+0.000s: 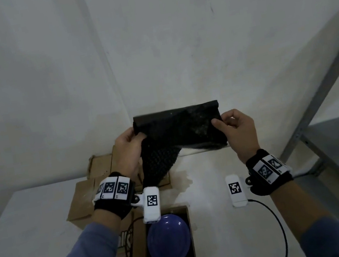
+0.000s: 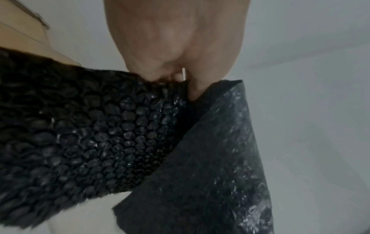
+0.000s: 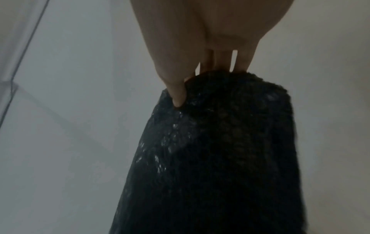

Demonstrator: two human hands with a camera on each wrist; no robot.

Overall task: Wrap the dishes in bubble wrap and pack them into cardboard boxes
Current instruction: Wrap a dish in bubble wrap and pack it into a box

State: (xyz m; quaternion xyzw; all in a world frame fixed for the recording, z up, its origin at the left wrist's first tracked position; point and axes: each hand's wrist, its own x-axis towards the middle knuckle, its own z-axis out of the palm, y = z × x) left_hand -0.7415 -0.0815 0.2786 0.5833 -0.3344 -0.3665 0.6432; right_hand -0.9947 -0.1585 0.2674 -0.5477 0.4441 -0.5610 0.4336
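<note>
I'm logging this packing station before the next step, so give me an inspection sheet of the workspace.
Surface: white table, stained near the boxes.
Job's things: black bubble wrap held up in the air; blue dish in an open cardboard box; more cardboard boxes behind.
Clutter: nothing seen.
Grippers: left hand and right hand each pinch an end of the wrap.
Cables: black cable trailing from the right wrist.
Surroundings: pale wall, metal shelf frame at right.
</note>
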